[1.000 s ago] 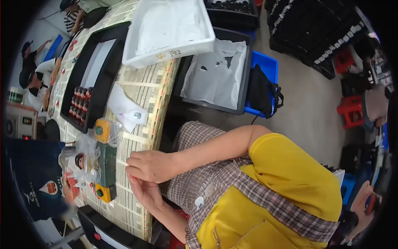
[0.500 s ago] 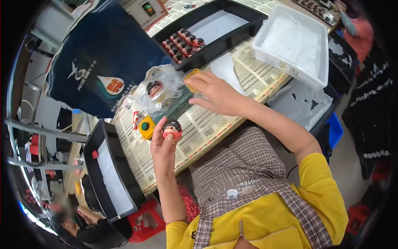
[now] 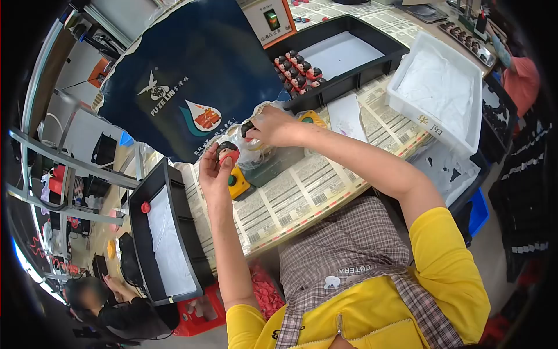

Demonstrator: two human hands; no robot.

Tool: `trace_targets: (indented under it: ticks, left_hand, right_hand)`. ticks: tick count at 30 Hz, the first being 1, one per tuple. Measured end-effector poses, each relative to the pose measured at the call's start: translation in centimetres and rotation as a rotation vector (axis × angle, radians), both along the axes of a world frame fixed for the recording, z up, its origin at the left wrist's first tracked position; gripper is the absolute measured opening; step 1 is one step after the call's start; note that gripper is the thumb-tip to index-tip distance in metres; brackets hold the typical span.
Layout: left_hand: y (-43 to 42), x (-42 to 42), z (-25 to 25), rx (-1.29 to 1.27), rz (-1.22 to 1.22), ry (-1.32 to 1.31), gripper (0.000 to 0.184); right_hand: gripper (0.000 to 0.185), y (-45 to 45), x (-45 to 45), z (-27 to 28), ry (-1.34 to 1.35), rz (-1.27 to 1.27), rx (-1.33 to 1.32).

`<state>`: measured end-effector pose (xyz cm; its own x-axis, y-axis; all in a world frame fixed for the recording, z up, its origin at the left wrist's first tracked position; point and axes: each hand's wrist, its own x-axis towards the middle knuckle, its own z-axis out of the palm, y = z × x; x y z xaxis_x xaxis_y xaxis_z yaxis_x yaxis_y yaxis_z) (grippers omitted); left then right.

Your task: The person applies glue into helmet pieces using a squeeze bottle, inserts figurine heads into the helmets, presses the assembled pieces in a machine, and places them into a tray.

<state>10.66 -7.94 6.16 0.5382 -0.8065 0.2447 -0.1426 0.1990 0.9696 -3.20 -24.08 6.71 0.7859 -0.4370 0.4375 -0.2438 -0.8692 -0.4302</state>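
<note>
In my left hand (image 3: 215, 174) I pinch a small toy doll head (image 3: 228, 153) with black hair and a red base, held upright near the machine. My right hand (image 3: 273, 126) is closed on a second black-haired doll head (image 3: 247, 128), partly hidden by my fingers, over the clear plastic wrap (image 3: 256, 158). Just below my left hand sits a yellow button box (image 3: 236, 181) with a green button. Another yellow button box (image 3: 311, 118) stands behind my right wrist. Between the boxes the green machine base (image 3: 279, 168) shows.
A large dark blue panel (image 3: 174, 75) rises behind my hands. Several doll heads stand in rows in a black tray (image 3: 360, 68) at the back. A white bin (image 3: 465, 136) stands right; another black tray (image 3: 186, 232) is at left. Two other people work nearby.
My right hand has moved left from the far yellow box and taken hold of the doll head in the plastic wrap. My left hand has moved towards the machine with its doll head.
</note>
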Motion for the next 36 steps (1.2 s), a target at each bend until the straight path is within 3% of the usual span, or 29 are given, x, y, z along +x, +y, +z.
trace_targets:
  ticks: [8, 23, 26, 28, 31, 34, 36]
  left_hand:
    - [-2.9, 0.2, 0.3, -0.051, 0.145, 0.125, 0.027]
    - [-2.7, 0.8, 0.0, -0.019, 0.148, 0.080, 0.027]
    - [-2.5, 1.2, 0.2, 0.064, 0.114, -0.001, 0.035]
    - [-2.7, 0.9, 0.3, 0.021, 0.109, 0.036, 0.028]
    - [-3.3, 0.4, 0.3, 0.009, 0.124, 0.035, 0.022]
    - [-4.2, 0.3, -0.2, 0.084, 0.159, -0.049, 0.020]
    - [-4.6, -0.2, -0.4, 0.119, 0.171, -0.154, 0.021]
  right_hand:
    - [0.044, -0.5, 0.0, 0.3, 0.045, 0.041, 0.028]
    - [0.043, -0.9, -0.1, 1.6, 0.237, 0.114, 0.061]
    - [0.041, -0.2, -0.5, 2.8, 0.242, 0.088, 0.111]
    - [0.037, 0.4, -1.0, 4.1, 0.265, 0.074, 0.174]
    - [0.037, 0.7, -0.9, 3.6, 0.216, 0.023, 0.197]
    - [0.037, -0.3, -0.5, 0.3, -0.045, -0.009, 0.243]
    - [0.039, -1.2, -1.6, -0.9, -0.153, -0.097, 0.126]
